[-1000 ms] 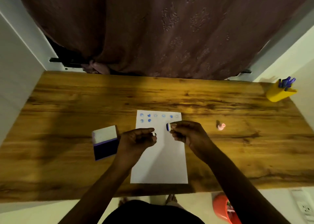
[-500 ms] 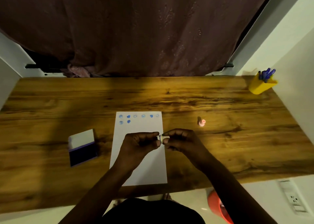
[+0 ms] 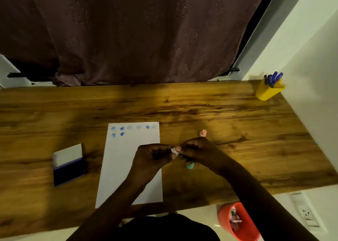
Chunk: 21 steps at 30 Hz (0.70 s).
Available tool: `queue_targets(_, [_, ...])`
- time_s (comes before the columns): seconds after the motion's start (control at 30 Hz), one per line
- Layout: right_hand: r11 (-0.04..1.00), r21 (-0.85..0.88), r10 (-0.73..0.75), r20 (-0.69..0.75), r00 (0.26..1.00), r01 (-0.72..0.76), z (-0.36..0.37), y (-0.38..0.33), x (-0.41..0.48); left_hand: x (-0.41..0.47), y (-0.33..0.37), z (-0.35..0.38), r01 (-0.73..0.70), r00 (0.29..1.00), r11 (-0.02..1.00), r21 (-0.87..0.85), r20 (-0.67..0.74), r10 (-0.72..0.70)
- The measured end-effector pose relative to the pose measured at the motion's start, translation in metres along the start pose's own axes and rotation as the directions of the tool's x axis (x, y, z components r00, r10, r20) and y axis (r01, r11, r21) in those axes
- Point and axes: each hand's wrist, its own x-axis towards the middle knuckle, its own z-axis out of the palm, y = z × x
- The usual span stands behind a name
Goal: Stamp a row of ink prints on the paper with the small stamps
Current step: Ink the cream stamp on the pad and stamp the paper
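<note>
A white sheet of paper [image 3: 126, 167] lies on the wooden table [image 3: 237, 131], with blue prints along its top edge and two more below them at the left. My left hand [image 3: 153, 154] and my right hand [image 3: 197, 151] meet above the paper's right edge, both pinching a small white stamp [image 3: 174, 150] between their fingertips. A teal stamp [image 3: 190, 165] peeks out under my right hand. A pink stamp [image 3: 203, 132] stands on the table just beyond my right hand. The open blue ink pad [image 3: 68, 165] lies left of the paper.
A yellow holder [image 3: 268, 91] with blue pens stands at the table's far right corner by the wall. An orange bin [image 3: 237, 222] sits on the floor below the near edge. A dark curtain hangs behind the table.
My hands have come together on the small stamp and now sit slightly to the right, over the paper's edge. The blue stamp face that showed a second ago is hidden.
</note>
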Motion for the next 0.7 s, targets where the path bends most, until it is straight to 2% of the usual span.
queue_targets(0.07, [0.996, -0.086, -0.039, -0.050, 0.998, 0.034, -0.012, 0.000, 0.005, 0.005, 0.002, 0.008, 0.035, 0.999, 0.999, -0.003, -0.002, -0.035])
queue_targets(0.1, [0.980, -0.190, -0.087, -0.098, 0.991, 0.067, -0.017, 0.002, 0.008, 0.008, 0.002, 0.012, 0.070, 0.997, 0.997, -0.012, -0.016, -0.071])
queue_targets(0.17, [0.880, -0.461, -0.207, -0.157, 0.966, 0.113, -0.023, 0.008, 0.013, 0.013, -0.001, 0.015, 0.123, 0.991, 0.992, -0.009, -0.048, -0.124])
queue_targets(0.23, [0.771, -0.621, -0.274, -0.129, 0.953, 0.138, -0.024, 0.016, 0.018, 0.015, -0.006, 0.015, 0.134, 0.988, 0.991, 0.021, -0.075, -0.132])
queue_targets(0.33, [0.630, -0.766, -0.252, -0.046, 0.967, 0.128, -0.022, 0.030, 0.026, 0.013, -0.009, 0.015, 0.109, 0.987, 0.991, 0.077, -0.125, -0.099])
queue_targets(0.4, [0.533, -0.841, -0.229, -0.035, 0.973, 0.095, -0.022, 0.037, 0.031, 0.011, -0.013, 0.015, 0.100, 0.985, 0.988, 0.116, -0.151, -0.082])
queue_targets(0.47, [0.480, -0.874, -0.215, -0.027, 0.976, 0.081, -0.022, 0.042, 0.034, 0.008, -0.016, 0.014, 0.110, 0.982, 0.986, 0.122, -0.167, -0.089])
queue_targets(0.7, [0.462, -0.882, -0.201, 0.003, 0.980, 0.097, -0.026, 0.051, 0.037, -0.001, -0.019, 0.019, 0.133, 0.972, 0.983, 0.125, -0.211, -0.104])
